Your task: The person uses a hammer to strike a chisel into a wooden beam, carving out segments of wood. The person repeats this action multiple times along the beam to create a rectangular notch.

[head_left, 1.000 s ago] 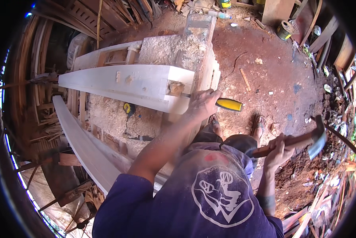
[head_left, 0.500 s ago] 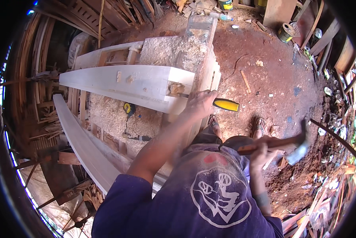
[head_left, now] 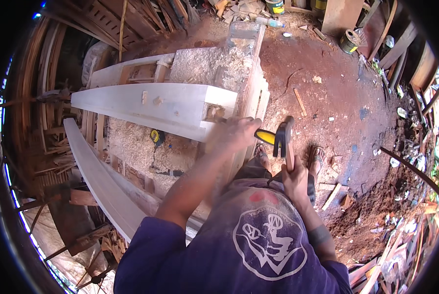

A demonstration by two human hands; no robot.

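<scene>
A long pale timber beam (head_left: 146, 105) lies across the workbench, with a rough notch (head_left: 214, 112) cut in its near right end. My left hand (head_left: 239, 134) is wrapped round a chisel whose yellow and black handle (head_left: 265, 136) sticks out to the right; its blade points into the notch, and the tip is hidden. In my right hand (head_left: 295, 179) is a claw hammer (head_left: 289, 147), gripped by its wooden handle. The hammer's dark head is up against the chisel handle's end, touching it or very near it.
On the sawdust-covered bench (head_left: 200, 63) lies a yellow and black tape measure (head_left: 157, 136). A second, curved pale beam (head_left: 99, 171) rests nearer on the left. Wood scraps (head_left: 332, 196) and a tin can (head_left: 350, 41) are on the dirt floor, and boards lean round the edges.
My right hand has swung the hammer from the far right inward to the left, bringing its head to the chisel's handle end. My left hand and the chisel have shifted slightly left.
</scene>
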